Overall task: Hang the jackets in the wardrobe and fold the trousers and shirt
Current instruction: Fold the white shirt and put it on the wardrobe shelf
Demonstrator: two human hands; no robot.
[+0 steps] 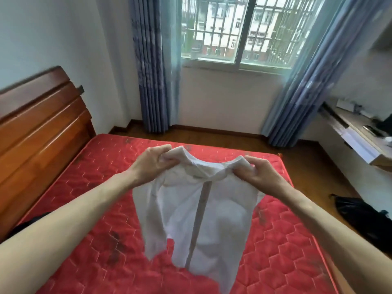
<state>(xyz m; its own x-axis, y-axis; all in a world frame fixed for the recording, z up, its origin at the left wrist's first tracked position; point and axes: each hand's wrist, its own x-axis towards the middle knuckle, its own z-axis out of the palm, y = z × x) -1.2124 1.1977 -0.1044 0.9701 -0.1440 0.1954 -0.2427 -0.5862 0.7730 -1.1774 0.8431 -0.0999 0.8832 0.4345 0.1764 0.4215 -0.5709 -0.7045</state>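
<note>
A white shirt (201, 219) hangs in the air over the red quilted mattress (89, 209), held up by its shoulders with the collar at the top. My left hand (152, 162) pinches the left shoulder near the collar. My right hand (258, 170) grips the right shoulder. A front placket runs down the middle of the shirt. One sleeve dangles at the lower left. The hem hangs close above the mattress near the bottom of the view.
A wooden headboard (38, 128) stands at the left. A dark garment (31, 221) lies at the mattress's left edge. A black bag (360, 215) sits on the wooden floor at right, below a desk (360, 134). Blue curtains (152, 66) frame the window.
</note>
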